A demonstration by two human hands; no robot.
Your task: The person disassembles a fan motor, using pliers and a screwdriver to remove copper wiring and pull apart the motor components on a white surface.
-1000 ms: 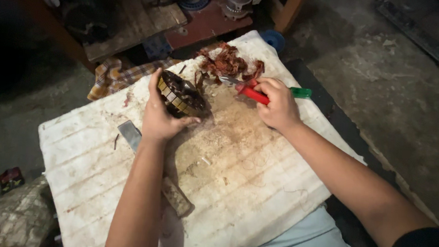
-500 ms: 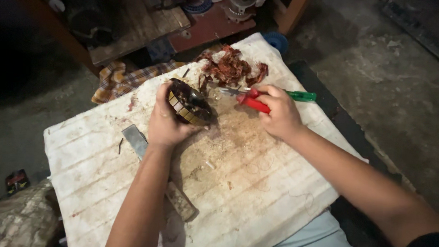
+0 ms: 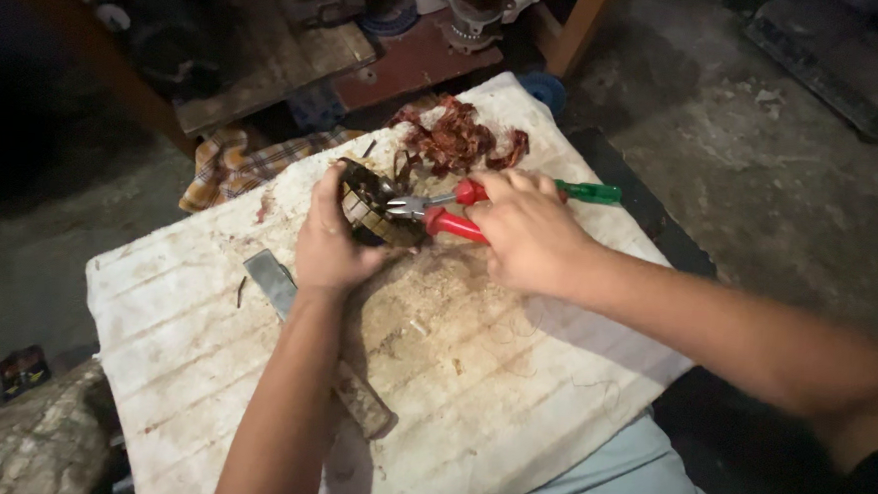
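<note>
**benchwatcher:** Head cam, logging in from afar, so here's what I had, big stuff first. A worn white board (image 3: pixel 511 401) filled most of the view, laid over the lap. At its far edge sat a pile of reddish copper wire scraps (image 3: pixel 457 138). On the near left lay a flat chisel (image 3: pixel 275 281) with a grubby handle, partly under the forearm.

**coilguy:** And the hands?

**benchwatcher:** The left hand (image 3: pixel 331 246) was clenched around a round motor stator (image 3: pixel 373 205), tipped up on edge on the board, its open face turned toward the right side. The right hand (image 3: pixel 528 232) was wrapped around red-handled pliers (image 3: pixel 439 213). A green-handled screwdriver (image 3: pixel 590 193) lay just beyond its knuckles.

**coilguy:** Which way did the pliers run?

**benchwatcher:** Long axis was nearly level, handles at the right hand, nose pointing left into the stator's face. So the stator lay directly left of the right hand, touching the left palm, left hand plainly nearer. I couldn't tell whether the tips were actually biting any wire. Too dark and small in there.
</note>
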